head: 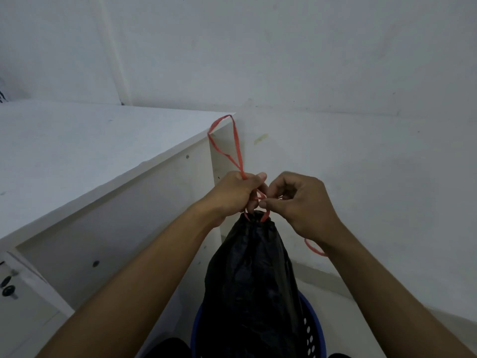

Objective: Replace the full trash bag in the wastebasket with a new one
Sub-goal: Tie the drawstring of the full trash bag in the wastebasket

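At six o'clock a blue perforated wastebasket (313,329) is holding the black trash bag (247,280), which is standing up out of it, bulging and gathered to a tight neck. There the left hand (233,195) is gripping the red drawstring (236,148) in curled fingers while the right hand (302,202) is pinching it. One loop is rising toward twelve o'clock, against the white cabinet's (77,140) corner.

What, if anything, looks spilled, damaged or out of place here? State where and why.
Little stands out. A yellowish smear stains the white wall beside the white cabinet. The black plastic trash bag sits intact in the blue perforated wastebasket, nothing spilled. Left hand and right hand hold its red drawstring.
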